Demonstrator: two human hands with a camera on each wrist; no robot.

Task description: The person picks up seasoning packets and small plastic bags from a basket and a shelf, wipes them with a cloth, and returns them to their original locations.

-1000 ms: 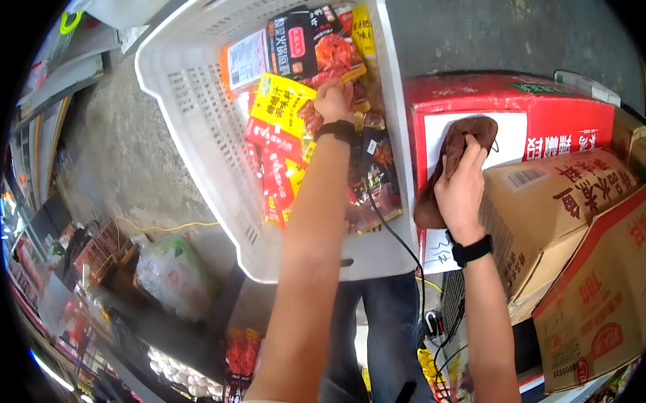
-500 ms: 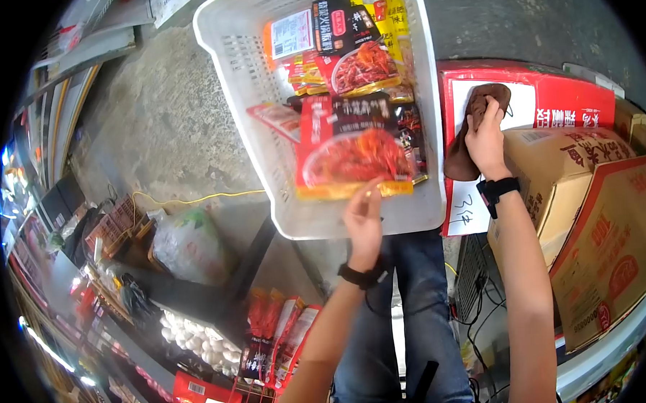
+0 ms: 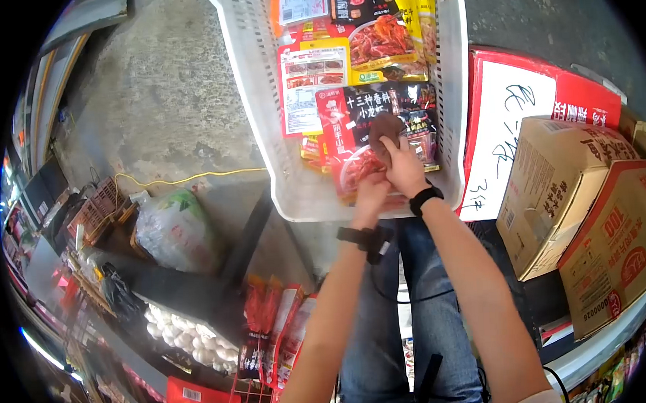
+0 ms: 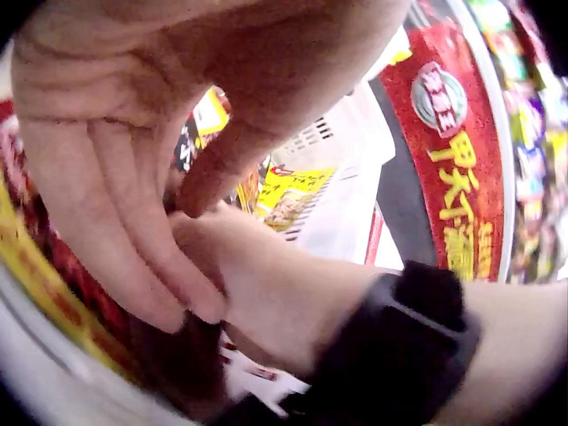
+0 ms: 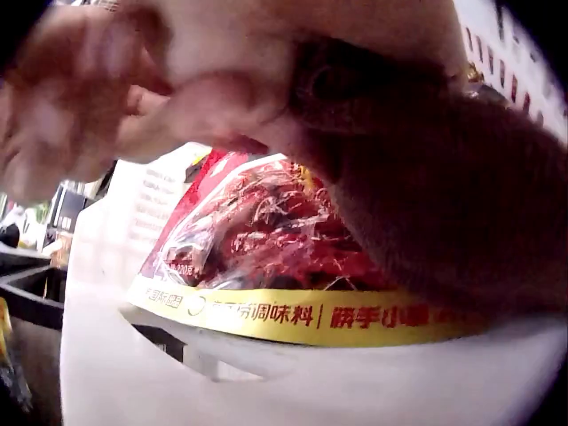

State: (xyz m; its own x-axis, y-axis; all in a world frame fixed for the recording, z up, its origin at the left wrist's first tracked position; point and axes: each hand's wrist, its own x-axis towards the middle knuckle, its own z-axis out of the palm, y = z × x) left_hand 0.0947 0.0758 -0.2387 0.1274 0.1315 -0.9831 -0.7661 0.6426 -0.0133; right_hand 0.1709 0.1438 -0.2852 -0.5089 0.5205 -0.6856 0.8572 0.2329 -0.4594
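A red and black food packet (image 3: pixel 349 128) lies near the front end of a white plastic basket (image 3: pixel 450 145), with its yellow edge low in the right wrist view. My right hand (image 3: pixel 407 170) grips a brown cloth (image 3: pixel 386 132) over the packet; in the right wrist view the cloth (image 5: pixel 453 195) hangs beside the packet's picture (image 5: pixel 275 231). Close beside it, my left hand (image 3: pixel 373 198) is over the packet's lower part. In the left wrist view the left hand (image 4: pixel 115 160) has loosely bent fingers, thumb apart; whether they touch the cloth (image 4: pixel 182 364) is unclear.
Other packets (image 3: pixel 314 79) fill the basket's far part. To the right stand a red and white box (image 3: pixel 503 121) and brown cartons (image 3: pixel 553 184). At left are a clear plastic bag (image 3: pixel 176 229) and a yellow cord (image 3: pixel 199 176); red packets (image 3: pixel 278 319) stand below.
The right hand has moved left with the brown cloth, from the red box onto the packet. The red and black packet, brought to the basket's front, now lies flatter, and the left hand is nearer the right.
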